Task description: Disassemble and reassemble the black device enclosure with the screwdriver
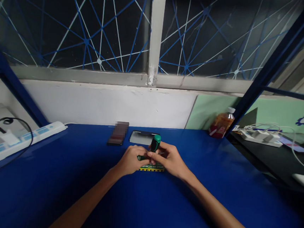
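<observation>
Your two hands meet in front of you, low over the blue surface (144, 205). Between them stands a screwdriver (156, 142) with green and black handle, almost upright, its top rising above your fingers. Your right hand (171, 158) grasps it low down, with the thumb in front and the other fingers behind. Your left hand (134, 159) is bent, and its fingertips come close to the same place; whether they grip something, I cannot tell, because the fingers cover it. The tip of the screwdriver is also hidden.

Directly under your hands lies a green board (151, 166) with a yellow and black near edge. Just beyond your hands is a shallow grey tray (140, 137), and beside it, a little more to the left, a dark phone (118, 134). Far to the left of your hands there is a white power strip (42, 131). Beyond them to the right stands a bottle (222, 123) with white cap.
</observation>
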Demonstrator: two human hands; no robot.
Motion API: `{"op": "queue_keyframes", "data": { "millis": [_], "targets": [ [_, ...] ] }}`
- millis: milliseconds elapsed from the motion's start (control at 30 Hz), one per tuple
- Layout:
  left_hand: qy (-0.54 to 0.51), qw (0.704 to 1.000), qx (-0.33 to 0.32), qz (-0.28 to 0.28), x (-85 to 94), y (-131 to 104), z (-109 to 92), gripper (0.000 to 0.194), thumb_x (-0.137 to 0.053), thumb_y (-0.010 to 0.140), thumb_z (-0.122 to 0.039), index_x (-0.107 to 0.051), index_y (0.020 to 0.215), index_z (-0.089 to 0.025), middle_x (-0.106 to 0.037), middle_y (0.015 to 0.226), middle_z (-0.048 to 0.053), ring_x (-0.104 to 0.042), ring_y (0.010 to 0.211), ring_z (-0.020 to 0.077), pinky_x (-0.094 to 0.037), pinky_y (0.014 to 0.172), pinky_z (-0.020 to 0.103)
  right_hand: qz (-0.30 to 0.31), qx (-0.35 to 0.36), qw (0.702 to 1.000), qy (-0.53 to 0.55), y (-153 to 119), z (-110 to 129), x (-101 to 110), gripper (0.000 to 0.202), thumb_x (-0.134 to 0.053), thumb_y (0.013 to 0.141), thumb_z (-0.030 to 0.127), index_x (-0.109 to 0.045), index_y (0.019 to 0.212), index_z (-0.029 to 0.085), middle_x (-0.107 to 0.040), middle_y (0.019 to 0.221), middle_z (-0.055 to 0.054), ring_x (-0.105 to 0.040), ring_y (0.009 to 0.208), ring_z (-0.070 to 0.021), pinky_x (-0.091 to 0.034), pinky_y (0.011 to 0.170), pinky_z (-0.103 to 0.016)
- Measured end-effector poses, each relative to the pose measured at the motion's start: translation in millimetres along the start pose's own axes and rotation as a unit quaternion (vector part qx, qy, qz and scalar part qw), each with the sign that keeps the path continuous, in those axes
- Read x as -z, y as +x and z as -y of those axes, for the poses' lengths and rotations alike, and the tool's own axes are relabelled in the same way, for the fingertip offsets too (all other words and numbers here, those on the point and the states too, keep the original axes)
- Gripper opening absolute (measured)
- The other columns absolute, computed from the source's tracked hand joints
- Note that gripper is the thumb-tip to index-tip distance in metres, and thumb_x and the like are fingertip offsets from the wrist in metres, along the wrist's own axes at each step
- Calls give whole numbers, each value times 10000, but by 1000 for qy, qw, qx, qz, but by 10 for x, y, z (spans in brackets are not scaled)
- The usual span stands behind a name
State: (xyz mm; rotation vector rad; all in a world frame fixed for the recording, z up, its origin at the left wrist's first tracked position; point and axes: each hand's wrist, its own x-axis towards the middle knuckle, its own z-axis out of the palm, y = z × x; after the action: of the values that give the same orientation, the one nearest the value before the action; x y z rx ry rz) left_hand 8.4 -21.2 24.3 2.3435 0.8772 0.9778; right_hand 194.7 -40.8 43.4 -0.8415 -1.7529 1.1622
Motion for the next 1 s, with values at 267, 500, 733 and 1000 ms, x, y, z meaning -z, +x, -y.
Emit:
{"op": "queue_keyframes", "data": {
  "millis": [267,500,733,1000],
  "targets": [
    [13,998,-27,51,59,13,-53,161,-578,854,-145,-720,845,-220,-703,814,-5,-627,801,156,-417,754,279,-19,1,999,-32,-6,7,12,202,-599,849,350,-582,933,167,-641,676,-17,-614,618,-145,-488,600,-300],
    [16,999,1,36,47,10,-19,100,-639,832,-208,-726,784,-209,-698,753,3,-622,747,161,-416,720,272,-18,5,999,-45,-6,40,-7,201,-603,839,368,-561,851,173,-635,685,-16,-614,629,-146,-478,572,-276],
    [29,997,-24,70,83,17,-55,137,-577,869,-185,-709,848,-215,-707,819,-4,-621,802,164,-406,775,286,-16,2,999,-52,-15,24,-10,202,-577,860,378,-565,873,177,-647,688,-16,-619,633,-146,-483,604,-288],
    [38,998,-12,45,61,15,-18,111,-621,845,-194,-719,801,-220,-702,755,-9,-619,763,162,-410,728,273,-33,2,998,-60,-9,12,-4,253,-627,818,389,-598,932,165,-601,683,1,-587,607,-130,-484,564,-274]
  ]
}}
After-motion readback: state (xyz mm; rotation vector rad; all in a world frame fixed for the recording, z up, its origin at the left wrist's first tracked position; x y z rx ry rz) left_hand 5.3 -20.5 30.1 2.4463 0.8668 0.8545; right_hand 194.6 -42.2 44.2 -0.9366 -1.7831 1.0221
